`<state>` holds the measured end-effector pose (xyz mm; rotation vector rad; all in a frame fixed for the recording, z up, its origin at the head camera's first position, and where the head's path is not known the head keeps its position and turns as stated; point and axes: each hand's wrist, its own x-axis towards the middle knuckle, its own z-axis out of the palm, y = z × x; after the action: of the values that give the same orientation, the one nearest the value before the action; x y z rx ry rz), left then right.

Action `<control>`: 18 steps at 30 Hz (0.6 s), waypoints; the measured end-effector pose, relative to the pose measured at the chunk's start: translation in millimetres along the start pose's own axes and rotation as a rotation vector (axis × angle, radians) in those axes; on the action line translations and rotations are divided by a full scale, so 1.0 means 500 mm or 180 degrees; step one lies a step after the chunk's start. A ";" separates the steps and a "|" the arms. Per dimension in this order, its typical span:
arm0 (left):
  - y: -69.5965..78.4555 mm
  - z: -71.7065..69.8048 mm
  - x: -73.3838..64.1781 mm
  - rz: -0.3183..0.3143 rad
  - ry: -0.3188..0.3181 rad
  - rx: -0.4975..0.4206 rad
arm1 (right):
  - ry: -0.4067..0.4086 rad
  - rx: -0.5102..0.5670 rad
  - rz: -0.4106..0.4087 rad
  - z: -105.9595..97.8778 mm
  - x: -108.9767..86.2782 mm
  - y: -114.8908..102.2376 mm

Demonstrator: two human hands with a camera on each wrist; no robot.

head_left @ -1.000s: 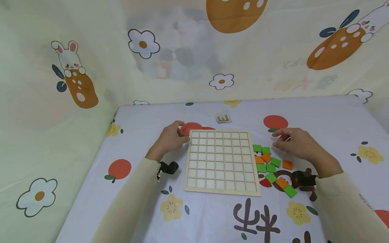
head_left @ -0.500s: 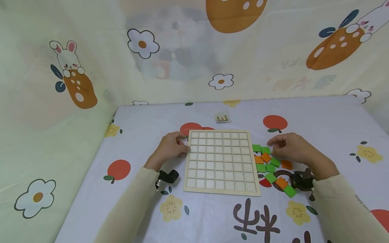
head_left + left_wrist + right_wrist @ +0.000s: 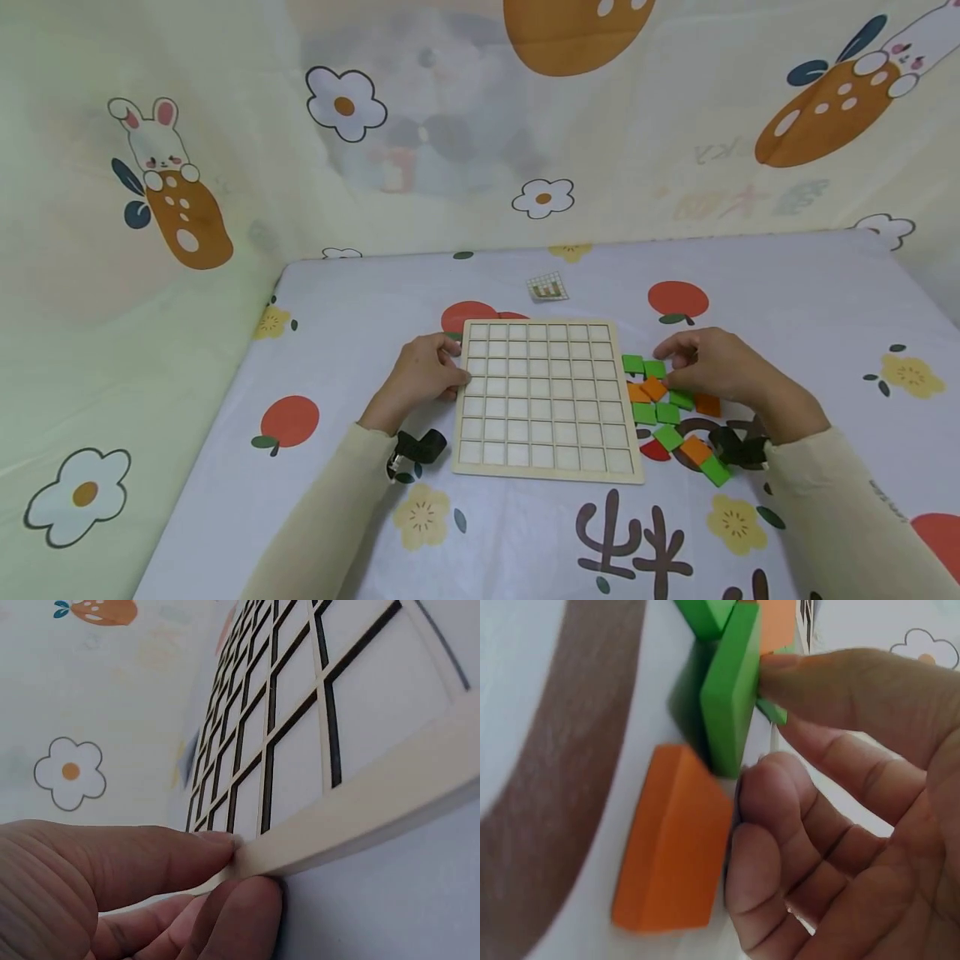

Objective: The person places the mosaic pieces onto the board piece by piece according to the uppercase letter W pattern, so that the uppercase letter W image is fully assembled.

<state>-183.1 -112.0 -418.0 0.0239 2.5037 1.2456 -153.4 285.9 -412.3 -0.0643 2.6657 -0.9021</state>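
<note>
A pale wooden grid board (image 3: 459, 417) with white square cells lies flat on the table. My left hand (image 3: 422, 371) holds its left edge; in the left wrist view the thumb (image 3: 180, 859) rests at the frame's rim, with a fingertip (image 3: 244, 919) against its side. To the board's right lie loose green and orange square tiles. My right hand (image 3: 712, 367) hovers over them, thumb and index finger apart around a green tile (image 3: 654, 369). In the right wrist view the thumb tip is by another green tile (image 3: 731, 694), and curled fingers sit beside an orange tile (image 3: 675, 847).
A small printed pattern card (image 3: 547, 287) lies behind the board. The tablecloth (image 3: 360, 308) is white with printed fruit, flowers and characters. A patterned cloth wall (image 3: 450, 208) rises behind the table and on its left.
My right hand has come down and left, nearer to the tiles. My left hand has slid a little toward me along the board's left edge. The board and tiles look unmoved.
</note>
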 end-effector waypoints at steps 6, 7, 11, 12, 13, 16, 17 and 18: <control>-0.006 0.004 0.000 -0.0023 0.0019 -0.0088 | 0.0028 -0.0115 0.0010 0.006 0.006 -0.006; -0.008 0.005 0.000 -0.0025 0.0022 -0.0103 | 0.0036 -0.0145 0.0005 0.006 0.007 -0.007; -0.011 0.007 0.002 -0.0041 0.0023 -0.0198 | 0.0083 -0.0261 0.0027 0.008 0.010 -0.008; -0.012 0.007 0.002 -0.0044 0.0017 -0.0225 | 0.0095 -0.0281 0.0034 0.008 0.010 -0.008; -0.013 0.008 0.002 -0.0043 0.0014 -0.0241 | 0.0112 -0.0300 0.0045 0.009 0.010 -0.008; -0.015 0.009 0.002 -0.0046 0.0021 -0.0241 | 0.0173 -0.0270 0.0033 0.010 0.008 -0.010; -0.017 0.009 0.002 -0.0045 0.0028 -0.0232 | 0.0197 -0.0242 0.0019 0.010 0.008 -0.011; -0.018 0.009 0.001 -0.0042 0.0036 -0.0234 | 0.0221 -0.0199 0.0001 0.010 0.007 -0.011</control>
<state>-181.0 -113.8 -427.8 -0.0174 2.4616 1.3352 -155.4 277.9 -413.8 -0.0480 2.7579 -0.8355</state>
